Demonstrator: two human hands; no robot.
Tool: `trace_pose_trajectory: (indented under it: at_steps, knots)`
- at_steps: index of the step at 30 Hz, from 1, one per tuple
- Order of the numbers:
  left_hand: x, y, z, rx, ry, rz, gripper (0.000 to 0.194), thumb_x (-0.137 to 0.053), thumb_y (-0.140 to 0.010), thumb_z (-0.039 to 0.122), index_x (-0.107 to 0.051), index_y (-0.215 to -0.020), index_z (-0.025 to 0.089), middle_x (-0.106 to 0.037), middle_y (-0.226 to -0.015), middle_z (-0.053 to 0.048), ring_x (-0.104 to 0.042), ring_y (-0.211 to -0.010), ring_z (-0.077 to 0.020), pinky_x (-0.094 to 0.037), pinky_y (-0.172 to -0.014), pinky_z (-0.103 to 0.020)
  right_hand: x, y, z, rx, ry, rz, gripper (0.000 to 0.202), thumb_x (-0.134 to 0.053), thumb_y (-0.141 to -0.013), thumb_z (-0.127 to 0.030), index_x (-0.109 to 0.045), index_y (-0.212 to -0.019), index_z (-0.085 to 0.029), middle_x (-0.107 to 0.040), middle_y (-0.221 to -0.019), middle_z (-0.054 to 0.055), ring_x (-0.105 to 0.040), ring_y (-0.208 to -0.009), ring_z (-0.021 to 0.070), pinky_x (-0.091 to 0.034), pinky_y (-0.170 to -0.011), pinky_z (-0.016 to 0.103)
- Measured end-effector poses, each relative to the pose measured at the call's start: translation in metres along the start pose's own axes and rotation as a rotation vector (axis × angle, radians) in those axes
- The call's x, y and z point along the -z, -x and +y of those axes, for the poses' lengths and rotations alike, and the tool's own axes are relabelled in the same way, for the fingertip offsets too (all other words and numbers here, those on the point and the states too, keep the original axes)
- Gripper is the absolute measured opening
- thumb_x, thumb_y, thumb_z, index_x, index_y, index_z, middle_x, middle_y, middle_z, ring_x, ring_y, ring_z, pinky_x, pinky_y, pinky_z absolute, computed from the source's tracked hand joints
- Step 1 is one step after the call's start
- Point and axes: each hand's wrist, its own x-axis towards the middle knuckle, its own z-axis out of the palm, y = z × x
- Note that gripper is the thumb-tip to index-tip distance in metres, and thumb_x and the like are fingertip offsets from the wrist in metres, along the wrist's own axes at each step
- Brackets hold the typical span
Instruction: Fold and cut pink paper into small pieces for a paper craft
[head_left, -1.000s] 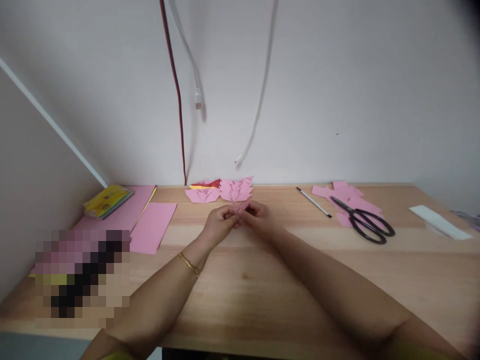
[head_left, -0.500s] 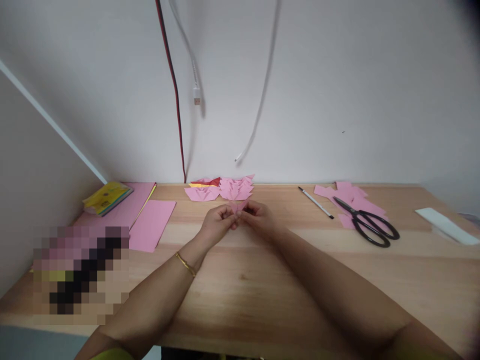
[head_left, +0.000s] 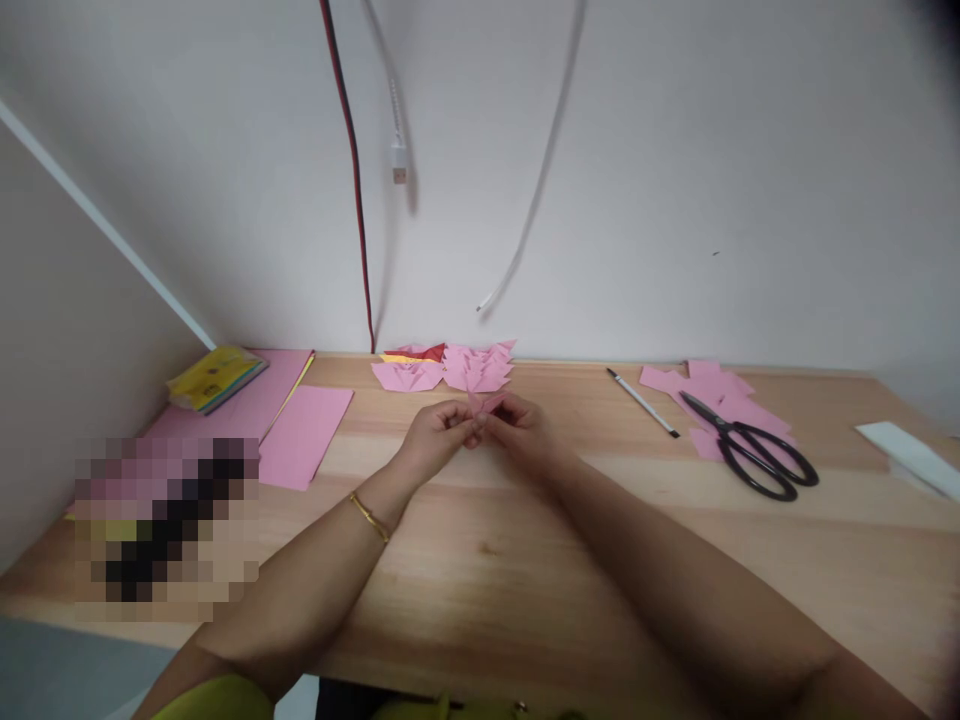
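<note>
Over the wooden desk (head_left: 480,595), left hand (head_left: 439,437) and right hand (head_left: 531,438) pinch folded pink paper (head_left: 486,402) from both sides, presumably for steadiness.

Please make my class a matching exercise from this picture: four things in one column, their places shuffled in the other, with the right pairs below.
Things
1. scissors
2. bracelet
3. red-and-black cable
4. small folded paper

Places
A. held between left hand and right hand
B. running down the wall
C. partly on pink scraps
D. around the left wrist

Pairs: 1-C, 2-D, 3-B, 4-A
</note>
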Motion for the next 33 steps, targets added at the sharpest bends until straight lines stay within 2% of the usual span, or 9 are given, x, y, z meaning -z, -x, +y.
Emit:
trace_pose_trajectory:
  at_steps: [5, 11, 18, 22, 27, 30, 33]
  knots:
    - [-0.001, 0.001, 0.003, -0.023, 0.009, -0.024, 0.021, -0.067, -0.073, 0.034, -0.065, -0.077, 0.014, -0.063, -0.061, -0.001, -0.056, -0.058, -0.0108, -0.044, -0.060, -0.024, 0.002, -0.001, -0.001, 0.007, 0.080, 0.025, 0.023, -0.062, -0.076, -0.039, -0.060, -0.076, -0.016, -0.061, -0.067, 0.001, -0.055, -0.064, 0.0128, -0.041, -0.060, 0.025]
    - [-0.002, 0.002, 0.006, -0.064, 0.048, -0.007, 0.025, -0.068, -0.073, 0.037, -0.061, -0.067, 0.014, -0.061, -0.060, -0.001, -0.054, -0.055, -0.0101, -0.042, -0.057, -0.023, 0.001, 0.000, 0.001, 0.063, 0.153, 0.008, 0.021, -0.058, -0.079, -0.037, -0.057, -0.077, -0.017, -0.058, -0.067, 0.000, -0.050, -0.062, 0.0116, -0.039, -0.057, 0.024]
    - [0.000, 0.002, 0.008, -0.015, -0.003, -0.053, 0.024, -0.067, -0.074, 0.037, -0.067, -0.077, 0.013, -0.063, -0.062, -0.002, -0.056, -0.059, -0.0114, -0.044, -0.059, -0.024, 0.001, 0.001, 0.006, 0.067, 0.274, 0.072, 0.020, -0.055, -0.081, -0.036, -0.055, -0.076, -0.016, -0.055, -0.066, 0.000, -0.048, -0.060, 0.0112, -0.038, -0.057, 0.025]
    - [0.001, 0.000, 0.004, -0.013, 0.052, -0.051, 0.024, -0.066, -0.074, 0.035, -0.067, -0.081, 0.013, -0.063, -0.066, -0.003, -0.056, -0.059, -0.0108, -0.044, -0.062, -0.024, -0.001, 0.000, 0.003, 0.068, 0.245, 0.089, 0.020, -0.056, -0.080, -0.036, -0.055, -0.074, -0.017, -0.054, -0.062, -0.001, -0.047, -0.058, 0.0112, -0.037, -0.055, 0.024]
    - [0.002, 0.000, 0.004, -0.012, 0.013, -0.041, 0.024, -0.065, -0.075, 0.037, -0.065, -0.075, 0.013, -0.061, -0.060, -0.002, -0.056, -0.058, -0.0112, -0.043, -0.061, -0.024, -0.002, -0.001, 0.006, 0.040, 0.145, 0.036, 0.023, -0.060, -0.078, -0.039, -0.058, -0.079, -0.016, -0.061, -0.067, 0.002, -0.054, -0.062, 0.0129, -0.041, -0.057, 0.025]
    - [0.003, 0.000, 0.004, -0.017, 0.029, -0.074, 0.022, -0.065, -0.076, 0.034, -0.065, -0.083, 0.013, -0.063, -0.065, -0.002, -0.057, -0.061, -0.0113, -0.045, -0.064, -0.025, -0.001, -0.002, 0.009, 0.060, 0.116, 0.032, 0.022, -0.058, -0.081, -0.039, -0.056, -0.081, -0.017, -0.063, -0.069, 0.002, -0.056, -0.064, 0.0135, -0.043, -0.058, 0.025]
    - [0.003, 0.000, 0.003, -0.038, 0.140, -0.046, 0.023, -0.065, -0.076, 0.030, -0.060, -0.091, 0.015, -0.065, -0.072, -0.003, -0.059, -0.061, -0.0112, -0.046, -0.064, -0.026, -0.001, -0.002, 0.009, 0.074, 0.134, 0.046, 0.020, -0.055, -0.083, -0.038, -0.054, -0.083, -0.018, -0.061, -0.068, 0.001, -0.055, -0.062, 0.0125, -0.042, -0.058, 0.025]
